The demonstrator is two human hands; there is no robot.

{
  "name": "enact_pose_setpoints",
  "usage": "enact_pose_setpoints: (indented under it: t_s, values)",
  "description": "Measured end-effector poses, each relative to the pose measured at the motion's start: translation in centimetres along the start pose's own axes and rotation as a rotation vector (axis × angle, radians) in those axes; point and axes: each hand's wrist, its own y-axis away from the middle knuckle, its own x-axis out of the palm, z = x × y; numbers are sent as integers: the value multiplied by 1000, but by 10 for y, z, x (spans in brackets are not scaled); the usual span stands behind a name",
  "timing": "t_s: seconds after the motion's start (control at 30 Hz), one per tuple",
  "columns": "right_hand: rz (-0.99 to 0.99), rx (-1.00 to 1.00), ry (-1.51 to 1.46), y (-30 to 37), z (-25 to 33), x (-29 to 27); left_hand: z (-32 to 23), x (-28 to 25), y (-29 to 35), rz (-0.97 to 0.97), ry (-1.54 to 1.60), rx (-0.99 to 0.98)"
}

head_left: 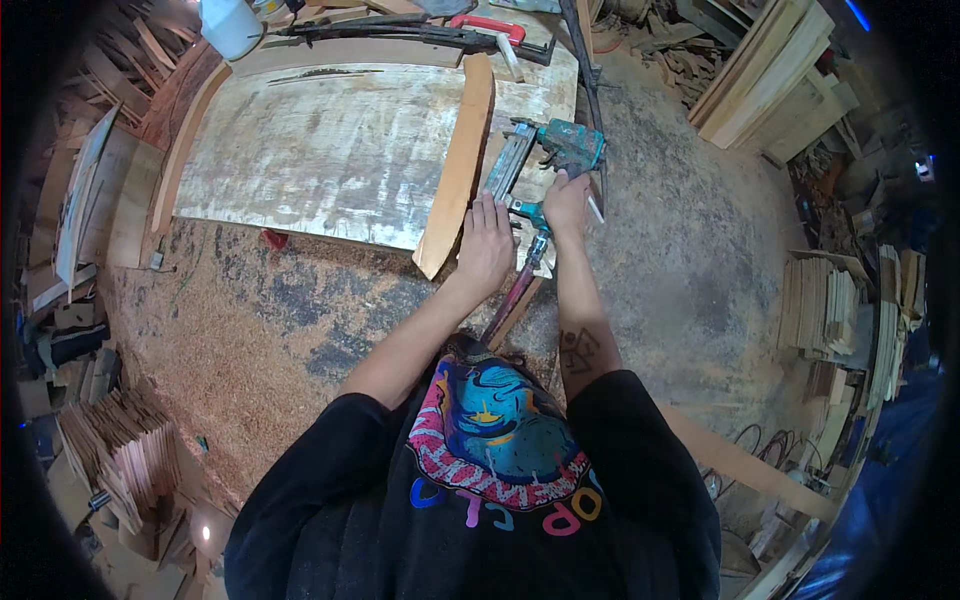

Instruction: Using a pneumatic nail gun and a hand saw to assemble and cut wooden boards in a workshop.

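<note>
A teal and black air nail gun [572, 143] lies on its side at the right end of the worktable. Its long grey magazine [512, 160] slants down toward me. My left hand [485, 245] has its fingers bent over the lower end of the magazine. My right hand [567, 205] grips the tool by its body, with its fingertips partly hidden. From the handle's metal fitting [540, 245], a dark red air hose [512, 303] runs toward my waist. A thin white stick [597, 208] shows beside my right hand. Just left of my left hand is a curved wooden piece [460, 160].
The whitish worktable board [310, 150] has another curved wooden strip [188, 140] along its left end. At its far side lie a red clamp [488, 25] and a whitish jug [230, 28]. Sawdust covers the floor [260, 330]. Stacked boards [765, 75] stand at the right.
</note>
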Motion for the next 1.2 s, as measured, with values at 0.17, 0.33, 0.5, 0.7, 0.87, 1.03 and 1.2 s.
enact_pose_setpoints:
  t_s: [0.17, 0.33, 0.5, 0.7, 0.87, 1.03, 1.2]
  values:
    - [-11, -7, -13, -6, -7, 7, -8, -19, 10, 147, -203, -7]
    - [-1, 12, 1, -1, 0, 3, -4, -25, 18, 201, -320, 34]
    - [1, 2, -19, -5, -4, 5, 5, -28, 20, 180, -294, 89]
    - [-38, -6, -6, -5, -6, 4, 20, -62, -43, 328, 97, -23]
    - [-43, 8, -12, 0, -2, 7, 49, 17, -125, -40, 102, 108]
    - [-47, -8, -57, -5, -12, 11, 46, 39, -135, 78, -23, 63]
    - [-41, 37, -15, 0, 0, 5, 51, 33, -128, 80, 0, 99]
